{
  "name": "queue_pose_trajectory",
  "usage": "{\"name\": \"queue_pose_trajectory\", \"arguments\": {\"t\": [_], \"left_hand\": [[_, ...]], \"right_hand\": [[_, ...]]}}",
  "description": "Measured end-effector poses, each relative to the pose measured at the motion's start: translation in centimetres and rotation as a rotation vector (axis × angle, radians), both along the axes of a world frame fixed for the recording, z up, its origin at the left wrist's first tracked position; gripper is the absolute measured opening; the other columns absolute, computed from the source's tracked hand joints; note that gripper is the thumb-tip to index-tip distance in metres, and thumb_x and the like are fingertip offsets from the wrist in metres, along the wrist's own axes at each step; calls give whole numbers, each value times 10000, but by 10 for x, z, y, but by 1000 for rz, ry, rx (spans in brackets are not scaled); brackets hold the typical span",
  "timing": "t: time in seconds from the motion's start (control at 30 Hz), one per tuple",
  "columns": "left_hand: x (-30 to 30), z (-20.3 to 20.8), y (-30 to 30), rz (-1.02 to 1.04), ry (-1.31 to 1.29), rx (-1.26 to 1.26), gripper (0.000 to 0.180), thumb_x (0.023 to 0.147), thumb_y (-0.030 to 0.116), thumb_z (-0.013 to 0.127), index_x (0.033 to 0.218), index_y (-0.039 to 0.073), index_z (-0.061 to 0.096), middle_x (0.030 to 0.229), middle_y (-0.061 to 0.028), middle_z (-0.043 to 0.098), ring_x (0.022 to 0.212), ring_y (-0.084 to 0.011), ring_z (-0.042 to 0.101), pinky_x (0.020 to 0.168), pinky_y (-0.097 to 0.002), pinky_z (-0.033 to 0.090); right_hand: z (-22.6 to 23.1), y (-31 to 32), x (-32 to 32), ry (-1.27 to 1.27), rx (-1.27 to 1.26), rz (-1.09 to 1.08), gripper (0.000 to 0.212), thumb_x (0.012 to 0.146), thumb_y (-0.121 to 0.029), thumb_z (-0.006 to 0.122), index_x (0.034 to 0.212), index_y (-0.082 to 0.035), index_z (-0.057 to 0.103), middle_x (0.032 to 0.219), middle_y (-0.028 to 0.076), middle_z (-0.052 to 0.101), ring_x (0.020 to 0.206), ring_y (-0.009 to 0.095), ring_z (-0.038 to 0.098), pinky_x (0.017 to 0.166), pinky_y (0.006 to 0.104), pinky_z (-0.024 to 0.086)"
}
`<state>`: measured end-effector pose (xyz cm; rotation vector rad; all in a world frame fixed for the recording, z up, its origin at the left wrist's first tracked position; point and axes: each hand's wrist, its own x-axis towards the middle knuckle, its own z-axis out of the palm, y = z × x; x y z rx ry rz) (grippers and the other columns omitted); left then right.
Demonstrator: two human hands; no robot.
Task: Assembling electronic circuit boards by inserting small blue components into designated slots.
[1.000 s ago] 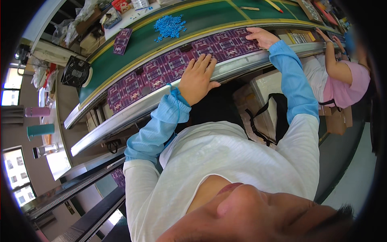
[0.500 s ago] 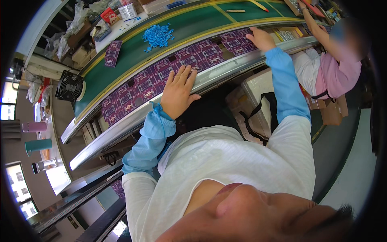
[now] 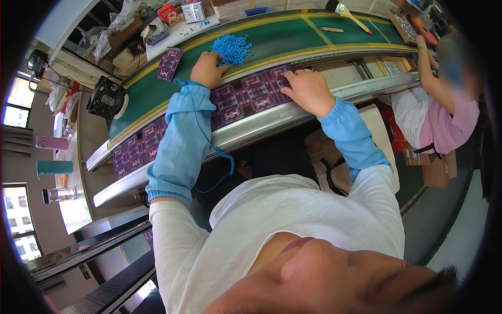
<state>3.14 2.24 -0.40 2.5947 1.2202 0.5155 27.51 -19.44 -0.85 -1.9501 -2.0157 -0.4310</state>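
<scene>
My left hand (image 3: 207,70) reaches over the row of boards to the left edge of a heap of small blue parts (image 3: 233,49) on the green belt. Its fingers are bent, with the thumb apart from them; I see no part held. My right hand (image 3: 309,92) is at the right end of the row of purple circuit boards (image 3: 252,94), thumb and fingers apart against the last board's edge. The boards lie along a metal rail track, partly hidden under my left sleeve. A single purple board (image 3: 170,64) lies on the belt, left of the heap.
A metal rail (image 3: 261,119) runs along the near side. A black fan (image 3: 106,98) stands left, and a brush (image 3: 349,17) and a flat stick (image 3: 332,30) lie on the belt (image 3: 282,32). At the right a person in pink (image 3: 444,118) works at the same line.
The row of boards has slid left along the track, with my right hand at its right end. My left hand has left the boards and moved forward to the blue heap. The view has shifted slightly.
</scene>
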Motion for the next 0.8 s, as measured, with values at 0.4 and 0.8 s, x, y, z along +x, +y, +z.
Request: {"name": "queue_pose_trajectory", "arguments": {"t": [0.4,0.8], "left_hand": [[8,-15,-3,-39,-381,6,106,884,122,721,929,64,645,911,-138,665,865,-360,667,732,-457,513],[7,-11,10,-65,-528,14,86,867,47,723,943,22,694,843,-157,645,781,-335,660,690,-416,523]], "right_hand": [[8,153,-9,248,-148,454,497,849,-438,794,1174,-104,619,1125,130,642,990,353,678,820,470,551],[-15,179,-3,345,45,508,167,947,-174,695,1107,-131,674,988,71,674,900,299,683,761,401,554]]}}
